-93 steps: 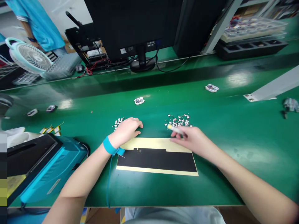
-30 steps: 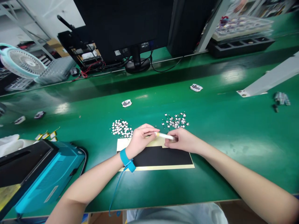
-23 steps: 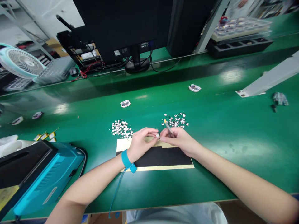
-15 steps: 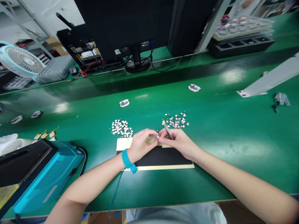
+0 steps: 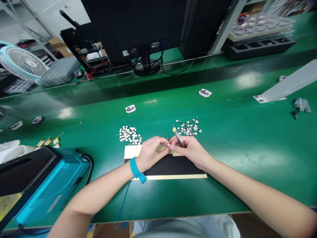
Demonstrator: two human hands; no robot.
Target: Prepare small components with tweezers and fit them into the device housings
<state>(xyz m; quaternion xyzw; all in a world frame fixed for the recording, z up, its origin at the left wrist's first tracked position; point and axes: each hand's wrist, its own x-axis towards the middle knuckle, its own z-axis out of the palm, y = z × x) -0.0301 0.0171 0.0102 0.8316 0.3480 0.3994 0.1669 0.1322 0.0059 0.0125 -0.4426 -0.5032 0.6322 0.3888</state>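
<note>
My left hand [image 5: 151,152], with a blue wrist strap [image 5: 135,168], pinches a tiny white part [image 5: 168,145] between thumb and forefinger. Tweezers [image 5: 178,137] with a yellow end lie in the grip of my right hand [image 5: 192,150], their other end hidden by the palm. The right fingertips meet the left ones at the same tiny part. Beneath both hands lies a black sheet with pale yellow backing [image 5: 173,168]. One pile of small white parts with dark leads [image 5: 128,135] sits beyond my left hand, and a second pile [image 5: 189,128] beyond the right.
A teal and black machine [image 5: 47,185] stands at the left, yellow-wrapped pieces [image 5: 49,142] behind it. Small white-edged devices [image 5: 130,108] dot the green bench [image 5: 158,201]. A monitor [image 5: 133,29], a fan [image 5: 24,62] and stacked trays [image 5: 260,46] line the back. A grey post [image 5: 289,82] rises at right.
The view has shifted slightly. Both hands keep nearly the same pose around the tiny white part, and the tweezers stay in the right hand.
</note>
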